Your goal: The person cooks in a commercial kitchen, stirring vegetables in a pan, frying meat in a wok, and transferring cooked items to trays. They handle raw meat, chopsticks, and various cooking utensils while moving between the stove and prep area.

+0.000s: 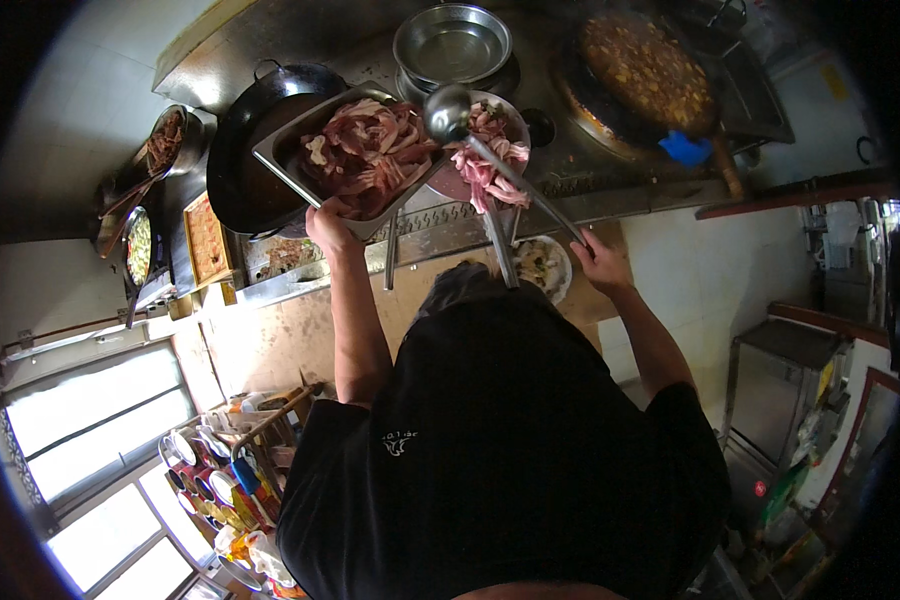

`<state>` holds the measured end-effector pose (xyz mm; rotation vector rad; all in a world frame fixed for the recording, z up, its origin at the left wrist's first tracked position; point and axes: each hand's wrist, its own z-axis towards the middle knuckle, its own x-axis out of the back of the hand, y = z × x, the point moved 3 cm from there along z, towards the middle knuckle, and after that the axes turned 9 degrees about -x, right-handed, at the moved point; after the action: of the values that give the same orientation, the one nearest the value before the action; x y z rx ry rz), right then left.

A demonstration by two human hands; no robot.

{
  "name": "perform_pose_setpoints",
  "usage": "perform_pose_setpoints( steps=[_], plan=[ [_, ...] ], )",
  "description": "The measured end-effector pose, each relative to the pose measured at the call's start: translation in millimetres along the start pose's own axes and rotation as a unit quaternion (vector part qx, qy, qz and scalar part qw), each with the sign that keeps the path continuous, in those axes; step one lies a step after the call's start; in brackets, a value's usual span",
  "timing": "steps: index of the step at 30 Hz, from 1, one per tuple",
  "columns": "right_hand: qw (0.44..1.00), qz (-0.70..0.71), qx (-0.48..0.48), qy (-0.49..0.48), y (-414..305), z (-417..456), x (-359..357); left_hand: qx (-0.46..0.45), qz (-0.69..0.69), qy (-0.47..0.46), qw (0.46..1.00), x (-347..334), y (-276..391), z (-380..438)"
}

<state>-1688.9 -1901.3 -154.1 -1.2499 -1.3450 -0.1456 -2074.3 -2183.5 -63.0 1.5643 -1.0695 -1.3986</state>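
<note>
My left hand (335, 229) grips the near rim of a rectangular steel pan (289, 176) heaped with sliced raw meat (371, 146). This pan is held over the right part of a large black wok (229, 169). In my right hand (604, 261) is the long handle of a steel ladle (525, 187). The ladle's round bowl is between the steel pan and a round vessel (523, 124) that also holds raw meat slices (487, 169). Some of those slices hang over the vessel's near edge. The ladle crosses in front of them.
Behind stands a round steel basin (454, 49). At right, a pan of chunky brown food (645, 71) has a blue cloth (686, 148) near its wooden handle (727, 169). Leftward are a yellow-edged tray (208, 244), a bowl of brown food (166, 142) and a pan of chopped food (139, 244). A white bowl (559, 270) sits lower.
</note>
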Motion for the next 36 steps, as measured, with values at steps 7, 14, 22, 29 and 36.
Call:
perform_pose_setpoints(
  steps=[7, 14, 22, 29, 36],
  plan=[
    [0.997, -0.042, 0.039, 0.056, 21.6, 11.9, 5.6, -0.061, 0.032, -0.019, 0.997, 2.4, 4.5, 1.6],
    [0.999, 0.029, 0.0, 0.034, 30.5, -0.4, 4.3, -0.043, 0.022, -0.026, 0.998, 13.3, 4.5, 3.8],
    [0.995, -0.039, 0.073, 0.065, 16.4, 5.7, -12.2, -0.04, 0.013, -0.029, 0.999, 5.4, 5.2, 0.3],
    [0.999, 0.0, 0.0, 0.036, 54.3, 13.4, 1.7, -0.028, 0.02, -0.005, 0.999, 10.5, -1.0, 1.0],
    [0.995, 0.1, -0.014, -0.021, -33.4, -8.3, 7.9, -0.038, 0.013, -0.001, 0.999, 9.4, 1.4, 6.9]
  ],
)
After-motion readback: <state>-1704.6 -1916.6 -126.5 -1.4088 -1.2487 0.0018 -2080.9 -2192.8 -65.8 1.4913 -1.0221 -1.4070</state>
